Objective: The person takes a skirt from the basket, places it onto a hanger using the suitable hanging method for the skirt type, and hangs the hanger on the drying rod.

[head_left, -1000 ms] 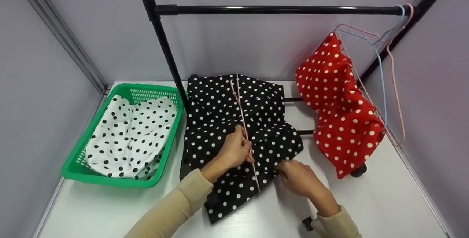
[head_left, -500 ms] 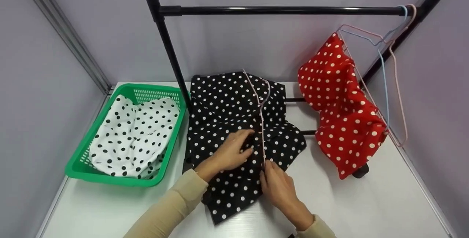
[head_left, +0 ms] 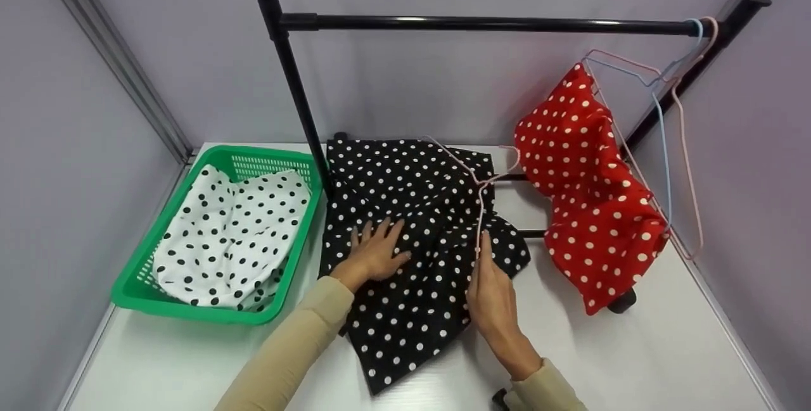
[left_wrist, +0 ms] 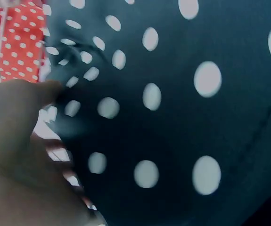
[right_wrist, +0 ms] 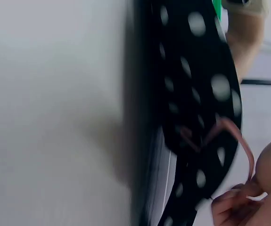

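A black cloth with white dots point(head_left: 405, 322) lies spread over the white table, wrinkled across its middle. My left hand point(head_left: 374, 254) rests flat on it with fingers spread; the left wrist view shows the thumb side of that hand point(left_wrist: 12, 141) against the fabric. At the cloth's right side, my right hand point(head_left: 494, 297) pinches a pink hanger point(head_left: 480, 184). The hanger's hook points to the right, and one arm reaches up and left over the cloth. Finger and thumb on the pink wire point(right_wrist: 241, 139) show in the right wrist view. The hanger's lower part is hidden.
A green basket point(head_left: 294, 265) holding a white cloth with black dots point(head_left: 234, 233) stands left. Over the table runs a black rack bar point(head_left: 481, 23). At its right end hang a blue hanger point(head_left: 662, 151) and a pink one, beside a red dotted cloth point(head_left: 589, 189).
The left hand has let go of the hanger and moved left onto the cloth. The right hand has left the cloth's edge, taken the hanger and turned it, shifting it right.
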`<state>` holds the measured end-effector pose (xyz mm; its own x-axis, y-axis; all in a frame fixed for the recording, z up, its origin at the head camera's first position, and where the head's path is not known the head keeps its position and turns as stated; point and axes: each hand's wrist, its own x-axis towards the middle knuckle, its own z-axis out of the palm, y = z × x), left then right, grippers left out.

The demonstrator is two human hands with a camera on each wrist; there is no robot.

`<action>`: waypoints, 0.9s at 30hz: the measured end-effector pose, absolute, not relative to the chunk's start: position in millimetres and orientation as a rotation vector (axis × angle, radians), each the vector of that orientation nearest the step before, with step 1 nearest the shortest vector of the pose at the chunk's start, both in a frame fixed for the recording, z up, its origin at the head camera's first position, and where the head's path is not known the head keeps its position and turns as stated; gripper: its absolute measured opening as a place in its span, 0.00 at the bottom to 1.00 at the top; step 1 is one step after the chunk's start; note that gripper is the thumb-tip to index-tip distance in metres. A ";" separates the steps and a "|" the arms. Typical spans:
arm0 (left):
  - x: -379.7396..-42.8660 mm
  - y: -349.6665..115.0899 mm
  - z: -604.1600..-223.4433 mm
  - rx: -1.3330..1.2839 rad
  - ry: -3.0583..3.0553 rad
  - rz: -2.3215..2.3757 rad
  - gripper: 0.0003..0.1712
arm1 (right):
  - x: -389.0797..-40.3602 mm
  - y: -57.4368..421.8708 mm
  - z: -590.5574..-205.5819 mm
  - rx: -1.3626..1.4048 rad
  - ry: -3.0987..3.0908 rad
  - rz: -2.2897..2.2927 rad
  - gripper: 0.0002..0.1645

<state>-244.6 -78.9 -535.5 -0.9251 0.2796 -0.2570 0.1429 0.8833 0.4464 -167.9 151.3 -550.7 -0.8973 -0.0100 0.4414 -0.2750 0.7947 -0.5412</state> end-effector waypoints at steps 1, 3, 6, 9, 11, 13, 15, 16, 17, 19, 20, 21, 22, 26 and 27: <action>-245.7 -79.8 -538.9 0.323 2.728 0.582 0.41 | -170.0 152.5 -551.6 0.209 -2.562 0.853 0.34; -246.9 -80.9 -545.4 0.339 2.715 0.517 0.40 | -173.0 154.8 -554.4 0.197 -2.558 0.861 0.32; -249.6 -80.7 -552.5 0.343 2.708 0.493 0.39 | -175.7 157.0 -558.7 0.182 -2.540 0.912 0.30; -252.6 -79.7 -553.9 0.339 2.711 0.478 0.39 | -179.2 157.5 -561.5 0.180 -2.501 0.957 0.29; -254.1 -79.2 -552.9 0.335 2.711 0.456 0.38 | -181.9 157.2 -562.1 0.205 -2.487 0.963 0.29; -255.0 -78.6 -551.1 0.326 2.704 0.428 0.38 | -184.3 156.9 -561.6 0.239 -2.483 0.968 0.29; -254.9 -78.1 -549.3 0.318 2.700 0.416 0.38 | -185.9 156.9 -560.5 0.281 -2.488 0.968 0.31; -254.3 -77.9 -548.2 0.318 2.704 0.418 0.38 | -186.4 156.9 -559.9 0.302 -2.493 0.967 0.31; -254.1 -77.6 -547.8 0.315 2.703 0.416 0.38 | -186.9 157.1 -559.4 0.319 -2.497 0.965 0.31; -253.6 -77.2 -547.7 0.316 2.705 0.417 0.38 | -187.7 157.5 -558.8 0.345 -2.499 0.955 0.31; -253.3 -77.0 -547.9 0.317 2.708 0.422 0.38 | -187.8 157.7 -558.6 0.349 -2.499 0.948 0.31; -253.1 -76.8 -548.1 0.320 2.711 0.423 0.38 | -187.6 157.7 -558.2 0.347 -2.500 0.939 0.31; -253.0 -76.6 -548.6 0.321 2.714 0.424 0.38 | -187.3 157.5 -558.0 0.343 -2.498 0.929 0.31; -254.0 -76.2 -551.4 0.321 2.727 0.414 0.38 | -182.9 153.5 -555.9 0.319 -2.507 0.914 0.32; -254.0 -75.9 -551.9 0.323 2.730 0.412 0.38 | -180.7 151.8 -555.5 0.318 -2.519 0.912 0.32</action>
<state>-254.0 -75.9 -551.9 -0.9092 0.2734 -0.3140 0.1687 0.9314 0.3225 -180.7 151.8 -555.5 -0.8769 -0.0641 0.4765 -0.3543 0.7562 -0.5502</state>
